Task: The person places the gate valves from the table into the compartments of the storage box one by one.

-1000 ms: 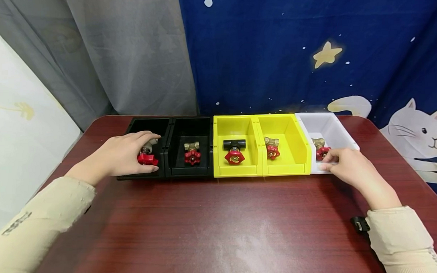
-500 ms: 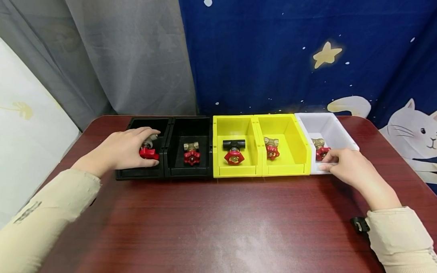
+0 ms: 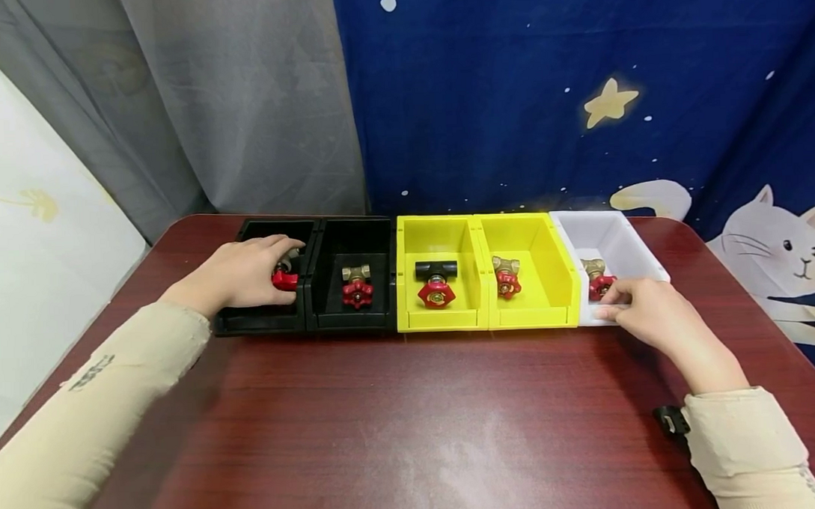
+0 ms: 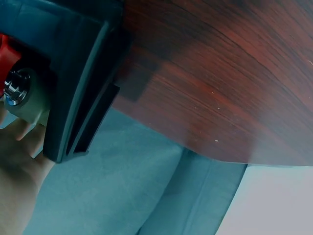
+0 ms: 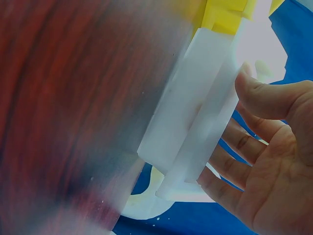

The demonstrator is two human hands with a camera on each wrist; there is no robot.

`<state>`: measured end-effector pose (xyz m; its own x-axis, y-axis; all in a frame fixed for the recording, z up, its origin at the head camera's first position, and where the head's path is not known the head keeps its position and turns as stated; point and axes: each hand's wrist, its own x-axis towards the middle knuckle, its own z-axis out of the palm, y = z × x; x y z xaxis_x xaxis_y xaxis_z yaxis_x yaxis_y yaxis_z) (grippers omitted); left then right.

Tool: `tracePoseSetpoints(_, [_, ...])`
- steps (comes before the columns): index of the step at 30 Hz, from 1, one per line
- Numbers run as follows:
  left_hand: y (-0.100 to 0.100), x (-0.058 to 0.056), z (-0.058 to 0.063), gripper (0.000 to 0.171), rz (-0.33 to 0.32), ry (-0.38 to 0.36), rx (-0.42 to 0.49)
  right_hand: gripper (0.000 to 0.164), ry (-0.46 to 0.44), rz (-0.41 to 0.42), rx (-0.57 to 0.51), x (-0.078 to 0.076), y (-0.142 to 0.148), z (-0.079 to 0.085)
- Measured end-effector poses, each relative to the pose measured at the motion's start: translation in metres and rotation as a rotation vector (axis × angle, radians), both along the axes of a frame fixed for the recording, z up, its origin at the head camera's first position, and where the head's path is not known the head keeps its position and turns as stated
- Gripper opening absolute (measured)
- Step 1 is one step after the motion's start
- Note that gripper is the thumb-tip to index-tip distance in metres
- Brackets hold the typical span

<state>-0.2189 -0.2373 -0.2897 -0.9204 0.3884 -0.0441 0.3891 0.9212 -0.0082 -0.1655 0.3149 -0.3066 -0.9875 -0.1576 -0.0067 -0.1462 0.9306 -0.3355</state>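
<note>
My left hand (image 3: 249, 275) reaches into the leftmost black bin (image 3: 262, 323) and holds a valve with a red handle (image 3: 285, 280) between thumb and fingers. In the left wrist view, the pale valve body (image 4: 32, 100) shows beside the bin wall, over the fingers. At the far right, my right hand (image 3: 652, 309) is at the front lip of the white bin (image 3: 632, 239), thumb and index tips close together beside a brass valve's red handwheel (image 3: 600, 287). The right wrist view shows the thumb (image 5: 266, 98) at the rim and fingers partly behind the wall; whether they grip anything is hidden.
Between the hands, a second black bin (image 3: 352, 321) holds a brass valve with red handwheel (image 3: 358, 292). Two yellow bins (image 3: 440, 234) hold a black-bodied valve (image 3: 436, 270) and a brass valve (image 3: 506, 266). The bins stand in a row on the dark red table (image 3: 413, 411).
My left hand has moved slightly right and away from me inside the black bin, and the red-handled valve has moved with it. The right hand stays in place.
</note>
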Motion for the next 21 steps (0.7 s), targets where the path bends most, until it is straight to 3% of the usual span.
tracePoseSetpoints(8, [0.006,-0.006,-0.008,0.086,0.007,-0.055,-0.053,0.012,0.003,0.001,-0.003,0.000,0.000,-0.002])
tracePoseSetpoints(21, [0.008,-0.007,-0.015,0.089,0.007,-0.073,-0.073,0.014,0.004,-0.003,0.002,-0.001,0.000,-0.002])
